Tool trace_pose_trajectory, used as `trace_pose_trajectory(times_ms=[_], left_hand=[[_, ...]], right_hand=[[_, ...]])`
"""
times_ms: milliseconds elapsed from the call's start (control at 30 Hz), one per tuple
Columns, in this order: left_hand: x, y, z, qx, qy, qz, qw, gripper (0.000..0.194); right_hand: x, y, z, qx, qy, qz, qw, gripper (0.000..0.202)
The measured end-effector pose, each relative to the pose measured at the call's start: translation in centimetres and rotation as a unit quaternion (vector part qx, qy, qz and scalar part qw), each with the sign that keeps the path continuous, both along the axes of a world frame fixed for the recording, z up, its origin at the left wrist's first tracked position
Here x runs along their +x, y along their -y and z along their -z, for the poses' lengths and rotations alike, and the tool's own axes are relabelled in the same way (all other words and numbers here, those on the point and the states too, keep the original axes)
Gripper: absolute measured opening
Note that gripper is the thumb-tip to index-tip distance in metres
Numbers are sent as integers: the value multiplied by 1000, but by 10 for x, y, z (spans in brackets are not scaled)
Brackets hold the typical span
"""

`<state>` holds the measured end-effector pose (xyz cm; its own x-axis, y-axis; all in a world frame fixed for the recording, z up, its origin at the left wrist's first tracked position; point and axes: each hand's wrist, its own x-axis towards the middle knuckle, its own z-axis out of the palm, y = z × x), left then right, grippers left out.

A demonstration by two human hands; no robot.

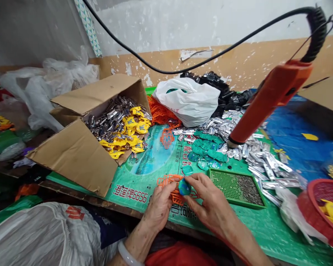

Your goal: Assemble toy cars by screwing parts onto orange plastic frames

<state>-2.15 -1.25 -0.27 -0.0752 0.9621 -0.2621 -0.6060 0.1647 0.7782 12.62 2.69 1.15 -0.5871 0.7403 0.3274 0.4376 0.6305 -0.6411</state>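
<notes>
My left hand (160, 204) and my right hand (211, 197) meet low over the table's front edge. Between their fingertips is a small teal plastic piece (184, 187) with a blue middle; the right thumb and fingers pinch it. Orange plastic lattice pieces (168, 180) show around and under the fingers, and the left thumb and fingers close on one of them. Just beyond lies a loose green plastic piece (187, 170). A heap of similar green pieces (208, 147) is farther back. Beside my right hand is a green tray (222, 181) with many small metal pins.
On the left a cardboard box (97, 159) spills metal and yellow parts (133, 125). A red electric screwdriver (269, 103) hangs from a black cable at right, above flat metal pieces (269, 166). A white bag (188, 99) stands behind; a red basket (319, 210) is at right.
</notes>
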Motion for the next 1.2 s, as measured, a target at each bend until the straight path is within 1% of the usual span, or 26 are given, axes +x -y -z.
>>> trace_pose_trajectory(times_ms=[100, 167, 333, 533, 700, 800, 900, 967, 1033, 1200], left_hand=[[0, 1, -1, 10, -17, 23, 1000, 27], [-1, 1, -1, 13, -25, 27, 999, 28], [-3, 2, 1, 10, -38, 24, 999, 26], [-2, 1, 5, 10, -22, 19, 1000, 23], [-3, 2, 9, -5, -31, 25, 999, 24], [-2, 3, 11, -10, -43, 23, 999, 25], [0, 4, 12, -10, -58, 7, 998, 23], [1, 4, 11, -19, -49, -5, 999, 20], [2, 4, 11, -31, -21, -10, 999, 18], [4, 4, 12, -52, 56, 1, 997, 17]], right_hand=[[-4, 2, 0, 2, 21, -4, 1000, 31], [-4, 2, 2, 1, 22, -8, 1000, 31], [-2, 4, 6, -2, 0, -13, 1000, 34], [-2, 8, 2, -40, -1, -9, 999, 31], [0, 9, 2, -49, -38, -5, 998, 29], [0, 8, 3, -53, -24, -4, 998, 27], [-1, 9, 3, -32, -5, 1, 999, 29], [-2, 10, 4, -11, 6, 8, 1000, 30], [-2, 11, 6, 3, 15, 11, 1000, 30], [-3, 13, 10, 19, 23, 31, 999, 25]])
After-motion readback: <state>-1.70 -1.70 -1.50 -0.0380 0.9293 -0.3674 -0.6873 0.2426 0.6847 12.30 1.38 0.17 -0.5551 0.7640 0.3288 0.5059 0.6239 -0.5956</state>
